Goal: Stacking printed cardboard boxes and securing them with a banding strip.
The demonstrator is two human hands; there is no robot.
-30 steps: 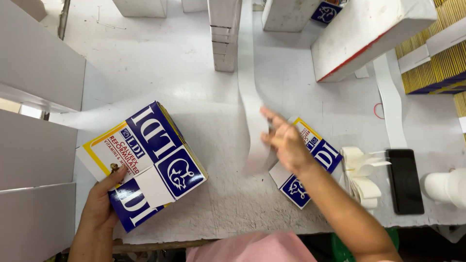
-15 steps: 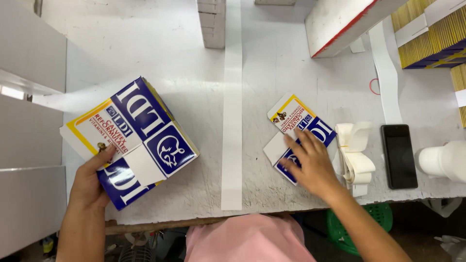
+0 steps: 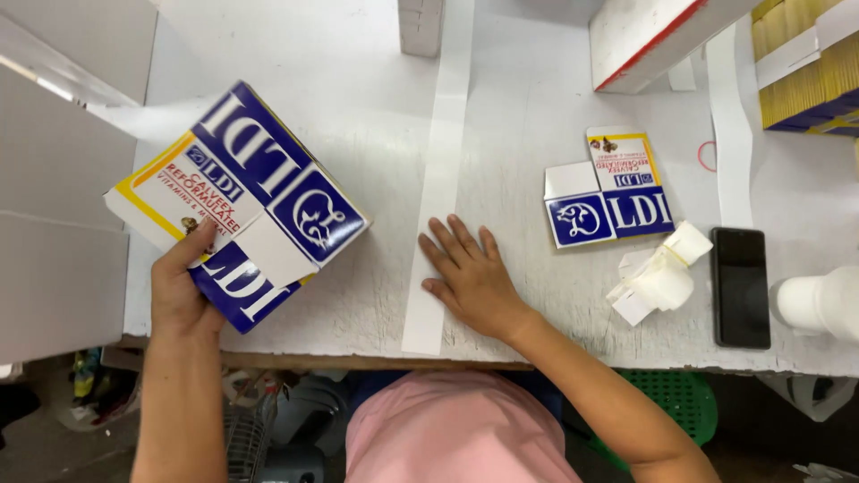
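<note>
Head view only. Left hand (image 3: 183, 291) clenched on the near corner of a blue, yellow and white folded carton stack (image 3: 240, 204), thumb on top, stack tilted and resting on the white painted table (image 3: 358, 116) near its front edge. Right hand (image 3: 472, 279) released, flat, palm down on the table, fingers spread, touching the edge of a long white paper strip (image 3: 438, 174) that runs away from the person between the two hands.

Right of the flat hand, apart from it: a small flattened blue-and-white carton (image 3: 608, 192) lying printed side up. Just beyond that, a crumpled bundle of white paper tabs (image 3: 660, 275), then a black phone (image 3: 741, 286) face up, then a white plastic bottle (image 3: 819, 302) at the frame edge. Far right top: a white box with a red edge (image 3: 658, 36) and stacked yellow cartons (image 3: 805, 63). Nothing blocks either hand.

Versus half a second ago: right hand has left the small carton and moved left onto the strip; the small carton now lies uncovered. Left grip unchanged.

Table surface is scuffed white; grey boards (image 3: 54, 179) stand left of the held stack. Person wears a pink shirt (image 3: 438, 429).
</note>
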